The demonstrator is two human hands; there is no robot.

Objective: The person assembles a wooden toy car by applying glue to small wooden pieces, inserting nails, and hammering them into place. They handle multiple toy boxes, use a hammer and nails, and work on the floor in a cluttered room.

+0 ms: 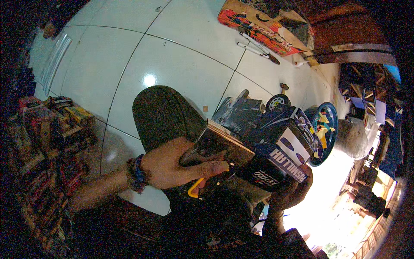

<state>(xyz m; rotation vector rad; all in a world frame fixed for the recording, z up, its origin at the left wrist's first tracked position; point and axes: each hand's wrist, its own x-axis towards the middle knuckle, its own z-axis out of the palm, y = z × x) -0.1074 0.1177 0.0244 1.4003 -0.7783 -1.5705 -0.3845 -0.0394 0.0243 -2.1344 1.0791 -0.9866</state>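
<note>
My left hand (189, 168), with a dark bracelet at its wrist, is closed round a dark brown flat block (226, 149) with pale, layered edges. Below its fingers shows a yellow curved handle (195, 188); what it belongs to is hidden. My right hand (297, 187) grips the lower right side of a black box-shaped piece (269, 175) with white lettering and a white printed panel. Block and box meet or overlap in front of me, and I cannot tell whether they are joined. My bent knee (161, 112) in dark trousers lies behind the block.
Stacked small boxes or blocks (56, 129) stand at the left. Beyond the held box are a small wheel (278, 102), a hammer (283, 87) and a blue basin (332, 129) with yellow scraps. A printed carton (267, 28) sits at the back on the tiled floor (172, 64).
</note>
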